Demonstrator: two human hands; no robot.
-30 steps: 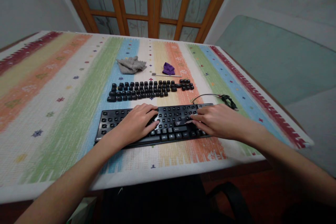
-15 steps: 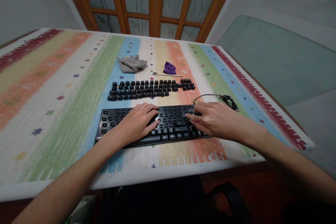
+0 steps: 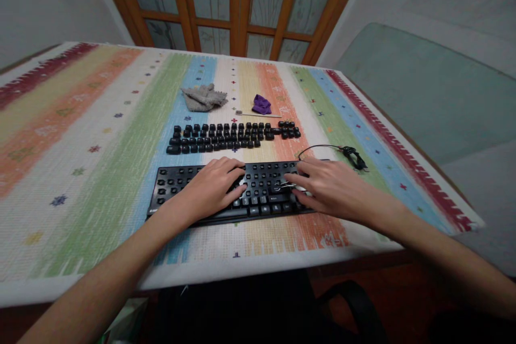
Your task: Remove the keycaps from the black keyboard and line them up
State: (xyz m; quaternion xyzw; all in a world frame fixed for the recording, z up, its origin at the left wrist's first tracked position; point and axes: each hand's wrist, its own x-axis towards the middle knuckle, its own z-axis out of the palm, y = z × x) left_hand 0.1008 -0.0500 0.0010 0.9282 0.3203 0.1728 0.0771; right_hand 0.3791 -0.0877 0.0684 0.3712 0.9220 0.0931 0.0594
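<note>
A black keyboard [image 3: 258, 214] lies near the table's front edge, with many of its keycaps off and the bare key posts showing. My left hand [image 3: 215, 185] rests across its middle, fingers stretched out and holding it down. My right hand [image 3: 322, 185] is over the right part of the keyboard, its fingers closed on a wire keycap puller [image 3: 282, 186]. The puller's metal wire ends sit low over the spot where the large Enter key was. Part of the puller is hidden by my fingers. Keycaps remain along the bottom rows.
Loose black keycaps [image 3: 209, 140] lie in rows behind the keyboard. Farther back are a grey cloth [image 3: 205, 98], a purple cloth [image 3: 262, 104] and a thin brush [image 3: 260, 114]. The keyboard's bundled cable [image 3: 353, 158] lies to the right on the striped tablecloth [image 3: 121, 172].
The large Enter key has come off its place; where it is now I cannot tell. My right hand has shifted slightly, and the puller's wires show more clearly. My left hand stays put.
</note>
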